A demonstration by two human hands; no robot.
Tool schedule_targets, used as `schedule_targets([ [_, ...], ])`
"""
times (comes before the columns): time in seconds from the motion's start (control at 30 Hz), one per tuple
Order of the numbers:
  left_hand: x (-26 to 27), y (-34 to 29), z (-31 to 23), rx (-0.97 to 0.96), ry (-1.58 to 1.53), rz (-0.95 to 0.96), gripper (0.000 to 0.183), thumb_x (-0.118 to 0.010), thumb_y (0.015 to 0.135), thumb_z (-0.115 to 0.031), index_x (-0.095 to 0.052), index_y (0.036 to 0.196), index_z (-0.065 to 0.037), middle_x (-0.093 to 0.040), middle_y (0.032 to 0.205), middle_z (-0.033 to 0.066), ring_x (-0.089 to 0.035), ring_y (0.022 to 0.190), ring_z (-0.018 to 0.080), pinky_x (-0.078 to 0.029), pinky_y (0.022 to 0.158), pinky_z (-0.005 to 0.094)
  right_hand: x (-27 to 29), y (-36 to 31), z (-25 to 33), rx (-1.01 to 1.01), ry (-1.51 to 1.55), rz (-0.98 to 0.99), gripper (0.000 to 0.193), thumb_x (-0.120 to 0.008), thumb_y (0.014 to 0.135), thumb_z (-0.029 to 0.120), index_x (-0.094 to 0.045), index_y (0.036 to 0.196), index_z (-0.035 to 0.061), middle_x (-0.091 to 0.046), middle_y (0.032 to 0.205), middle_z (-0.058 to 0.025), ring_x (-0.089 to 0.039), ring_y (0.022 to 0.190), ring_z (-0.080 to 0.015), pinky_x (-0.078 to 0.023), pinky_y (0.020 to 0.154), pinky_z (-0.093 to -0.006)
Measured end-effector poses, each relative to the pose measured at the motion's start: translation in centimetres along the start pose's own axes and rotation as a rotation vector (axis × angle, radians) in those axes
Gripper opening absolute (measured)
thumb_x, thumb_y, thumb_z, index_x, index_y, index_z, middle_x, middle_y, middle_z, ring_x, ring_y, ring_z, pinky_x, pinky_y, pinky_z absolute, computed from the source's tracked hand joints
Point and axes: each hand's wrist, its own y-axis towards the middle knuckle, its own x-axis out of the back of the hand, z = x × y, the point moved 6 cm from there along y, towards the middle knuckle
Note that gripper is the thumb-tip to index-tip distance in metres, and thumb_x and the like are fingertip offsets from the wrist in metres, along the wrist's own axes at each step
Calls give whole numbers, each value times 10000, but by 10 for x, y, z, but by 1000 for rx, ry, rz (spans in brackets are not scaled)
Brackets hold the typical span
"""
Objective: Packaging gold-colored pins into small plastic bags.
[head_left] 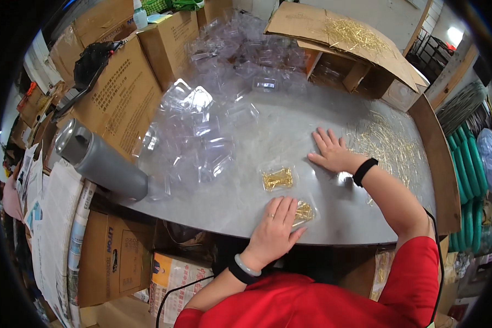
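Packing, as I judge it, a tray (306,212) near the front edge of the bench (347,221), I rest my left hand (279,220) over it, its grip too hidden to tell, and spread my right hand (334,153) open beside loose pins (387,141) toward the right edge, where gathering some seems called for next.
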Motion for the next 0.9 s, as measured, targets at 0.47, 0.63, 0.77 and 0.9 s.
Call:
schedule_targets([
  [0.47, 4, -11, 14, 73, -83, -81, 711, -765, 888, -221, -436, 1448, 68, -434, 1484, 262, -422, 1376, 460, -387, 1135, 488, -30, -183, 47, 215, 116, -190, 747, -558, 998, 514, -359, 1555, 58, -224, 1646, -246, -163, 1523, -495, -180, 1221, -609],
  [0.63, 18, -17, -3, 89, 92, -218, 648, -773, 874, -197, -491, 1412, 28, -467, 1441, 243, -450, 1329, 455, -382, 1118, 494, -39, -220, 19, -59, 197, -312, 837, -650, 929, 539, -372, 1551, 54, -228, 1635, -276, -126, 1513, -539, -153, 1219, -616],
  [0.77, 18, -33, -26, 49, 126, -193, 553, -783, 846, -169, -572, 1328, 2, -554, 1325, 204, -513, 1220, 418, -417, 1049, 501, -39, -220, 32, -225, 212, -395, 825, -654, 920, 542, -402, 1537, 56, -275, 1617, -276, -187, 1493, -540, -168, 1215, -610],
  [0.9, -14, -25, -41, -52, -57, -29, 430, -728, 871, -90, -604, 1263, 34, -606, 1230, 196, -551, 1153, 395, -450, 1006, 470, -45, -200, 56, -125, 172, -561, 744, -643, 932, 523, -474, 1486, 57, -389, 1555, -254, -310, 1439, -519, -226, 1202, -596],
])
